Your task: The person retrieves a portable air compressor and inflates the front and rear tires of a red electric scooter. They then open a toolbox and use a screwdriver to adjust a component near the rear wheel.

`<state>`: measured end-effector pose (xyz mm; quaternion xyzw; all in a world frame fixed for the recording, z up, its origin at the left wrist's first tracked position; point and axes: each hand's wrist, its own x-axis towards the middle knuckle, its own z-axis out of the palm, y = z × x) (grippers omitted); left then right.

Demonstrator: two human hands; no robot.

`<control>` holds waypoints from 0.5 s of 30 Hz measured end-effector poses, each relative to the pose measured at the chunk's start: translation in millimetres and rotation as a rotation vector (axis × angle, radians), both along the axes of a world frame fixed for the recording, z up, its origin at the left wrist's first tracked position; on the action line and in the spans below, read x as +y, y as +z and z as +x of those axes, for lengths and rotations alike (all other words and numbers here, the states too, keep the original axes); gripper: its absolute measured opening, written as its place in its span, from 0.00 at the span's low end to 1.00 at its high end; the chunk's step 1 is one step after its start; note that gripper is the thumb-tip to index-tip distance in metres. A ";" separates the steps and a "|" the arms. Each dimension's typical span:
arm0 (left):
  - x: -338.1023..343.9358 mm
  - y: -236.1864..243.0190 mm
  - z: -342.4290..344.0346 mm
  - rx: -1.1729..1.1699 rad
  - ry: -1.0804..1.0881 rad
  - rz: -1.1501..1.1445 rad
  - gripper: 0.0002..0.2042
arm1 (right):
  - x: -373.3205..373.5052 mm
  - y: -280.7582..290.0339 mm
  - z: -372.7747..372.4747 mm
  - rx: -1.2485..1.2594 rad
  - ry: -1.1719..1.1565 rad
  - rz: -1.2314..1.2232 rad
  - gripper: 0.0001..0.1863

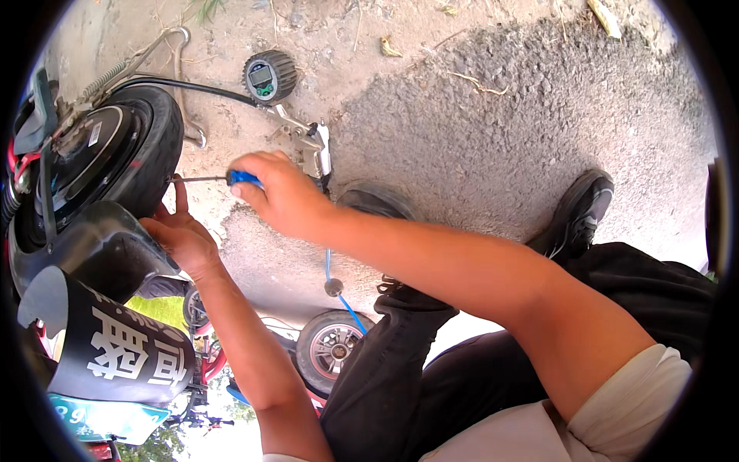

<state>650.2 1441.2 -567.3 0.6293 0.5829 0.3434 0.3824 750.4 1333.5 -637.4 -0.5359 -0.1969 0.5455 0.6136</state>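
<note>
My right hand (281, 189) is closed around the blue handle of a screwdriver (245, 178). Its thin metal shaft points left, and the tip meets the tread of a black tyre (158, 146) on a scooter wheel. Just below that spot is my left hand (181, 235), its index finger stretched up beside the shaft tip and its other fingers apart near the tyre. What the tip enters or touches is too small to make out. A black mudguard (100, 250) curves under the wheel, left of my left hand.
On the ground lie a round digital pressure gauge (269, 77) with a ridged black cover, a black hose (192, 88) and a metal inflator handle (304, 135). A metal stand (181, 85) rises beside the wheel. A black mud flap (115, 346) hangs lower left; another wheel (335, 350) stands beyond my leg.
</note>
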 end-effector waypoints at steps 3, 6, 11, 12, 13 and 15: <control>-1.3 2.0 5.2 0.001 0.003 0.015 0.29 | 24.5 -24.1 -6.8 -0.049 -0.079 0.133 0.13; -2.9 4.8 11.7 0.008 0.014 0.021 0.30 | 39.0 -33.7 -9.7 -0.082 -0.057 0.144 0.13; -5.0 4.1 16.9 -0.003 0.017 0.025 0.29 | 48.4 -43.6 -19.7 -0.085 0.017 0.168 0.13; -4.8 3.7 17.3 -0.007 0.017 0.030 0.29 | 50.6 -44.8 -22.7 -0.090 0.019 0.172 0.13; -3.7 3.1 15.3 -0.020 0.016 0.029 0.28 | 52.4 -45.5 -25.8 -0.075 0.026 0.163 0.13; -1.8 1.1 10.6 -0.050 0.016 0.025 0.27 | 55.6 -46.3 -29.8 -0.049 0.041 0.145 0.13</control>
